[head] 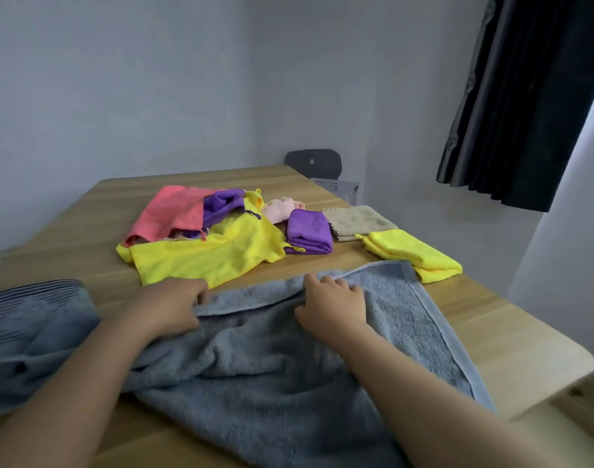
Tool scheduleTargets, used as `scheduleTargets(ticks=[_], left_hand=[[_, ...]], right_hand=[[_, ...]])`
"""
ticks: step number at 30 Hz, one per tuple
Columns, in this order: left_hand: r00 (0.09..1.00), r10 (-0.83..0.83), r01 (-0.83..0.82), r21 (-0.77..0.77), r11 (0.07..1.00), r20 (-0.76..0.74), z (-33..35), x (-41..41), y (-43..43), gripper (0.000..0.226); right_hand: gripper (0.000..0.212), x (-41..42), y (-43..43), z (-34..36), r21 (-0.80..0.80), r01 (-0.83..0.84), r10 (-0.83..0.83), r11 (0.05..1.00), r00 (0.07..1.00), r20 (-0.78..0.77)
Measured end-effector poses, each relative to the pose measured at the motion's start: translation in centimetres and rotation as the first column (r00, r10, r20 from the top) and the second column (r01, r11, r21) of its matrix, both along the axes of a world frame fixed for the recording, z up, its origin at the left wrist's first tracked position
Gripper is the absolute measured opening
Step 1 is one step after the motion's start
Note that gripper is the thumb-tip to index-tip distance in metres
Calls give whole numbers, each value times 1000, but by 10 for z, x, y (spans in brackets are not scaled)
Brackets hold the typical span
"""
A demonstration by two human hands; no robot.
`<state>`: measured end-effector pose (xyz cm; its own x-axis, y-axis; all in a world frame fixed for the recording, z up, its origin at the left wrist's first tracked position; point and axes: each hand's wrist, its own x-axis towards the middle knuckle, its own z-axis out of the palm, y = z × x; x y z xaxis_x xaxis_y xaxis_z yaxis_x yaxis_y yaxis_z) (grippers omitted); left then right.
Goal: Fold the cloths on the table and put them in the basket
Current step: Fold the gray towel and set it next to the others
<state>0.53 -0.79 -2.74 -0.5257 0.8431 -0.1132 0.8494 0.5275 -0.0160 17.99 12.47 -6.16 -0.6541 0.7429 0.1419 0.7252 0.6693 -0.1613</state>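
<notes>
So far the purple cloth (307, 231), beige cloth (356, 219) and yellow cloth (413, 255) lie folded. My left hand (174, 305) and right hand (332, 302) pinch the grey towel (272, 366) by its far edge. The heap (204, 241) waits unfolded, and the basket (336, 185) stands beyond the table (491, 332).

— Walls?
— Pale, bare walls (136, 79), meeting in a corner past the far end of the table.
— On the right?
— Dark curtain (511, 106) in heavy folds, down from the top edge, ending well above table height. Just beside it, a bright strip (591, 136) of daylight; cannot tell whether a pane.
— Furniture?
— Long wooden table (69, 238), light striped grain, near right corner rounded and washed pale by the light. Behind the far end, a dark grey chair (314, 162), backrest only, near the wall.
— Floor?
— Mostly hidden. Brown wooden patch (579, 410) at lower right, below the table edge; floor or bench, cannot tell.
</notes>
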Motion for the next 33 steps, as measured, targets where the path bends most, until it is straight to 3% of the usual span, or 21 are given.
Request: scheduleTargets(ticks=[3,5,10,12,15,18,23,29,33], left_hand=[[999,-36,35,97,995,18,9,-9,7,20],[995,-87,73,217,973,56,12,-15,11,21],[989,-141,108,412,905,51,17,-28,13,15],[996,-76,48,426,904,49,19,-39,6,15],[994,84,-54,343,938,-72,23,-59,-6,17],[977,208,-178,360,916,-45,22,-72,-11,17],[947,323,-265,561,784,-4,15,-66,-3,10],[921,384,-262,624,736,-66,19,-72,17,15],[902,409,-227,655,721,-137,15,-90,51,23]], right_hand=[[45,-18,-7,4,118,-114,127,986,986,-105],[50,-33,-11,4,90,-191,202,977,970,-133],[25,-56,1,8,138,-157,196,978,917,-348],[25,-63,7,16,89,-94,122,992,908,-401],[25,-72,16,29,-97,-10,-40,995,866,-498],[23,-81,22,26,-267,19,-173,963,807,-565],[24,-83,17,-12,-348,7,-224,937,778,-588],[62,-86,19,-16,-354,-91,-112,931,850,-514],[59,-91,21,-17,-323,-85,-94,942,859,-503]])
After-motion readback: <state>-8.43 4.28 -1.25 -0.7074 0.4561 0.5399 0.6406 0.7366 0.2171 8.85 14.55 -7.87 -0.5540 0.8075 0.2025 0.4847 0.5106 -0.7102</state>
